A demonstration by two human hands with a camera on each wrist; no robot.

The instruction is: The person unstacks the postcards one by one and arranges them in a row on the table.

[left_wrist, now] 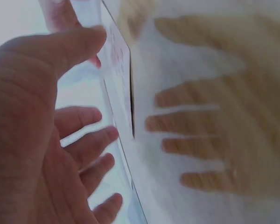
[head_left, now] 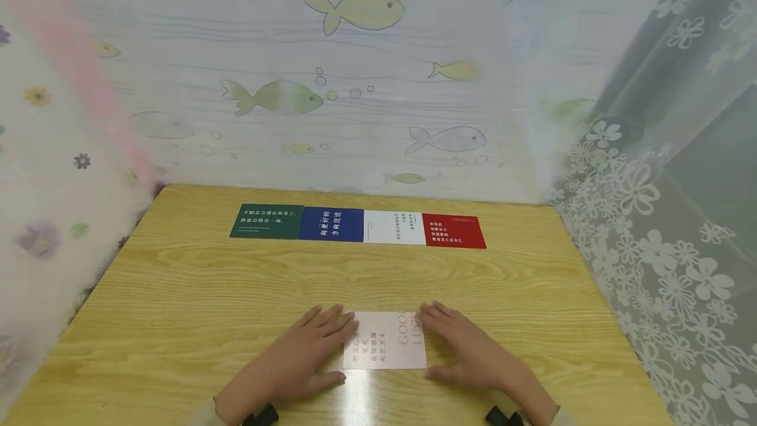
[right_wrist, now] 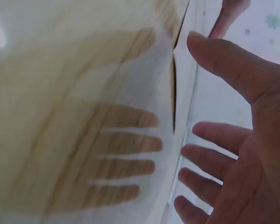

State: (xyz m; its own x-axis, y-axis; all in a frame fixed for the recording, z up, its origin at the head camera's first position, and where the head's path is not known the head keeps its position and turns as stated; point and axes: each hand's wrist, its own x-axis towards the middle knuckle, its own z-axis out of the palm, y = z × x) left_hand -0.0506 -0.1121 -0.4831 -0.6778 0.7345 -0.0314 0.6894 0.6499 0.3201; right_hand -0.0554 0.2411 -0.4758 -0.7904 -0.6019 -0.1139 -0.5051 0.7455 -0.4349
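Note:
A pale pink card (head_left: 387, 355) with "GOOD LUCK" lettering and lines of Chinese characters lies flat near the front of the table. On its left side is my left hand (head_left: 298, 357), fingers extended and fingertips at the card's upper left edge. My right hand (head_left: 473, 350) mirrors it on the right, its fingertips at the upper right corner. In the left wrist view the left hand (left_wrist: 65, 126) has its fingers spread beside the card (left_wrist: 119, 65). The right wrist view shows the right hand (right_wrist: 245, 135) with thumb and fingers apart.
Toward the back of the wooden table (head_left: 177, 321), four cards form a row: green (head_left: 266, 222), blue (head_left: 332, 223), white (head_left: 393, 227) and red (head_left: 454, 231). A fish-print curtain (head_left: 367, 97) hangs behind. Lace fabric (head_left: 662, 248) borders the right side.

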